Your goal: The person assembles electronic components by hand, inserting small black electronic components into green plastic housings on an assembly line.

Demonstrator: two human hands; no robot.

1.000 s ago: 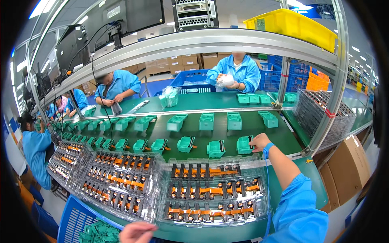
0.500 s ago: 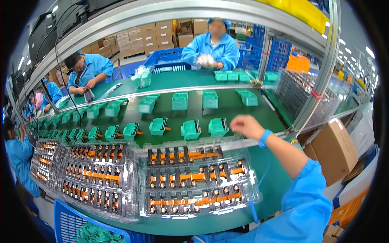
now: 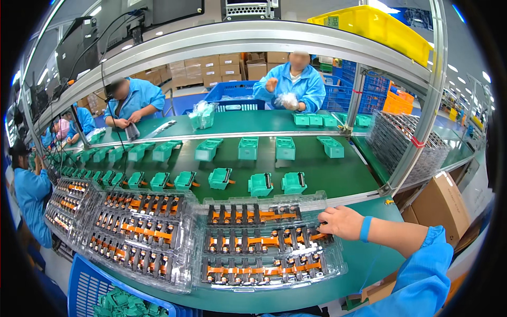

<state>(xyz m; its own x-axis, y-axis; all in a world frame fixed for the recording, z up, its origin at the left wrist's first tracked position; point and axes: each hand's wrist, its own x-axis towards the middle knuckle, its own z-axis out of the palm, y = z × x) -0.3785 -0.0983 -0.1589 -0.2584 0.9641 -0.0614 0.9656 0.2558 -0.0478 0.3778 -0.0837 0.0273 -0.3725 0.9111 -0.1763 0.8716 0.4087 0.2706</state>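
My right hand (image 3: 339,222), with a blue band on its wrist, reaches over the right end of a clear plastic tray (image 3: 338,267). Its fingers are bent and close together on a black part with an orange ribbon (image 3: 319,236) at the end of the middle row. The fingertips partly hide that part. Rows of similar black parts with orange ribbons (image 3: 264,241) fill the tray. My left hand is out of view. Beyond the tray, green plastic housings (image 3: 293,183) sit in lines on the dark green conveyor belt (image 3: 338,171).
More filled clear trays (image 3: 140,232) lie to the left. A blue basket (image 3: 87,285) of green pieces stands below the near edge. A metal frame (image 3: 253,37) crosses above the line. Co-workers (image 3: 293,84) sit opposite; stacked trays (image 3: 404,145) and a carton (image 3: 438,206) are at right.
My right hand has come down and back from beside the nearest green housing on the belt to the tray's middle row. The view has tilted up slightly and shifted.
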